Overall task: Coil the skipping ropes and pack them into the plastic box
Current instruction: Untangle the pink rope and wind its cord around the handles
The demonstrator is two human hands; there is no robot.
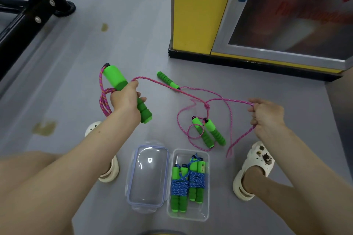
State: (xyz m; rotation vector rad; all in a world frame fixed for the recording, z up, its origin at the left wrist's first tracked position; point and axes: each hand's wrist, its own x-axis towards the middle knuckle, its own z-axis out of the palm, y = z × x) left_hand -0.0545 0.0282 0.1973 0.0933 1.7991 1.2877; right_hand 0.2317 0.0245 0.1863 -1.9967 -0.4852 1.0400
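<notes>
While the left hand (126, 99) grips the green handle (114, 76), tilted up-left with loops gathered, the pink rope (238, 101) runs rightward to the pinching right hand (267, 116), beyond the plastic box (191, 215) on the floor.

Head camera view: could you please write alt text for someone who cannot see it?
A person's left hand holds a green grip and loops of pink rope, while the right hand pinches the rope. An open plastic box holds two bundled blue ropes.
</notes>
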